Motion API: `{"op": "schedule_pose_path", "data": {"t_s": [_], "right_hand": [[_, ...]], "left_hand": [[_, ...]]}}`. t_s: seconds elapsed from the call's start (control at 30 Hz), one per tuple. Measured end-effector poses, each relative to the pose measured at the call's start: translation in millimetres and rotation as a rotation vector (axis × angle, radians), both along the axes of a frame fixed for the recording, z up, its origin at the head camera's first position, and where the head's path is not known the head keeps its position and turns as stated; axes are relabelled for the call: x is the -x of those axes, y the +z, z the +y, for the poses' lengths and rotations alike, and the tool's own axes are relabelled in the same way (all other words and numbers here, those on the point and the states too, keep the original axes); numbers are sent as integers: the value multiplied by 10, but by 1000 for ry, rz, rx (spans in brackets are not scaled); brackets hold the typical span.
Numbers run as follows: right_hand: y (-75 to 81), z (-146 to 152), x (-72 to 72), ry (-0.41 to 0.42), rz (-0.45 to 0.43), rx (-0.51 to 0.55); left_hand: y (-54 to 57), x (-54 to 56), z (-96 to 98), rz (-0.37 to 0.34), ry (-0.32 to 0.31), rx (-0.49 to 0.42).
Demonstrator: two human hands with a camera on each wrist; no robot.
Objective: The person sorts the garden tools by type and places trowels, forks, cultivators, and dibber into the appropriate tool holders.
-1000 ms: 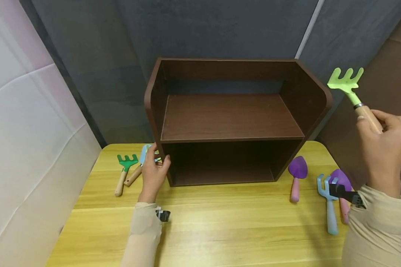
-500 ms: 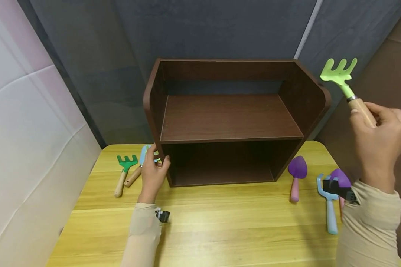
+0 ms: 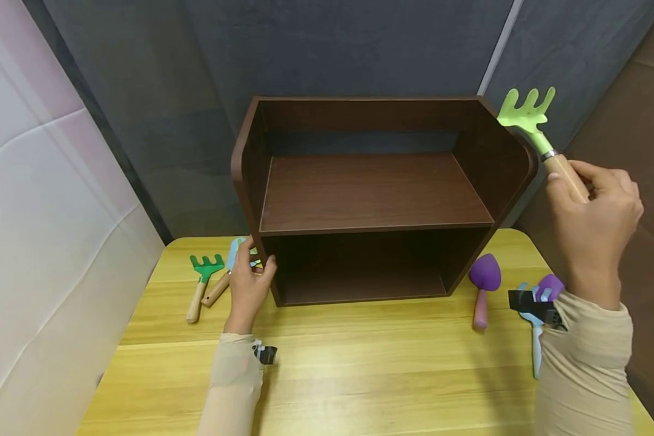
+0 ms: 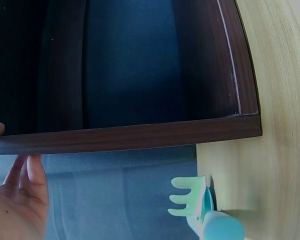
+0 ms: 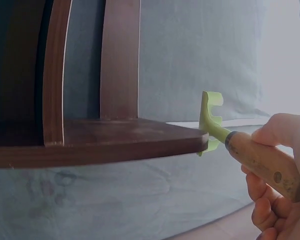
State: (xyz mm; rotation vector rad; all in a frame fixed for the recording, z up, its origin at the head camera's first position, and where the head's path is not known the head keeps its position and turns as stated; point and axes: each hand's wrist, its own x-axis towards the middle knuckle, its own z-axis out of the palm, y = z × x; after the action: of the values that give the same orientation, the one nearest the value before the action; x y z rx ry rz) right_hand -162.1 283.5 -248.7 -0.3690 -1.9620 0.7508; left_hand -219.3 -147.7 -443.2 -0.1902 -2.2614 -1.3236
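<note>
Gripping the lime rake (image 3: 541,144) by its wooden handle in the right hand (image 3: 599,212), tines up, raised beside the shelf's (image 3: 376,188) upper right side. Pinching the shelf's left edge between thumb and fingers of the left hand (image 3: 247,292), low down near the table (image 3: 376,363).

Could clip the right panel (image 3: 493,163) with the tines if swung leftward too low; overlapping its edge in the head view, so cannot tell whether touching or apart. Could also skew the shelf by pulling unevenly with the left hand. Could brush the blue fork (image 3: 536,351) with the sleeve (image 3: 585,345) if lowered straight down.

Open toward the front on both levels, walled in at left and right, with a gap beneath the back rail (image 3: 370,114), perhaps enough to let a tool slip through. Roomier over the table's front; tighter at left, around the green rake (image 3: 196,300).
</note>
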Motion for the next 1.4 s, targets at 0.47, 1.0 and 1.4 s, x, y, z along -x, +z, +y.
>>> {"op": "schedule_pose_path", "data": {"t_s": [0.47, 1.0, 1.4], "right_hand": [[-124, -244, 64, 78, -11, -15], [-368, -440, 112, 123, -83, -10], [-611, -635, 227, 151, -104, 38]], "left_hand": [[13, 0, -20, -16, -20, -25], [22, 11, 14, -16, -13, -9], [8, 28, -44, -59, -31, -15]]}}
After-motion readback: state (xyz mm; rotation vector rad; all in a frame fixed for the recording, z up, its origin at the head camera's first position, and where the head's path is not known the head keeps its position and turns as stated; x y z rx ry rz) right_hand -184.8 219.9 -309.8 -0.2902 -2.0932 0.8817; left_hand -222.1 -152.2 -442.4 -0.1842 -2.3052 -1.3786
